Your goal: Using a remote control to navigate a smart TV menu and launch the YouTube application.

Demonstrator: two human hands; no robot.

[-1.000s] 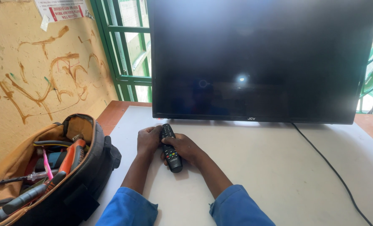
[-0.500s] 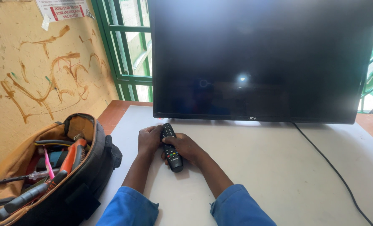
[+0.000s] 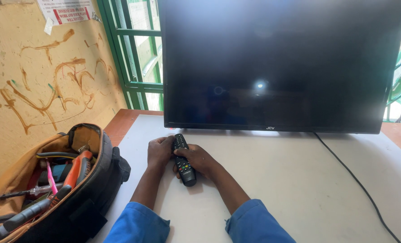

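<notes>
Remote control [image 3: 183, 159]: black, slim, with coloured buttons; lies lengthwise on the white table [image 3: 277, 180], just in front of the screen's lower left corner, held between 2 hands.
Left hand [image 3: 160, 150]: cupped against the remote's left edge, fingers curled around its upper part.
Right hand [image 3: 198, 159]: wrapped over the remote's right side, thumb pressed on the buttons.
Sleeves: 2, blue, at the near table edge.
Television [image 3: 281, 63]: 1, flat, dark screen, upright behind the hands.
Cable [image 3: 353, 177]: black, trailing across the table on the right.
Tool bag [image 3: 52, 184]: open, left of the arms, holding screwdrivers and pliers.
</notes>
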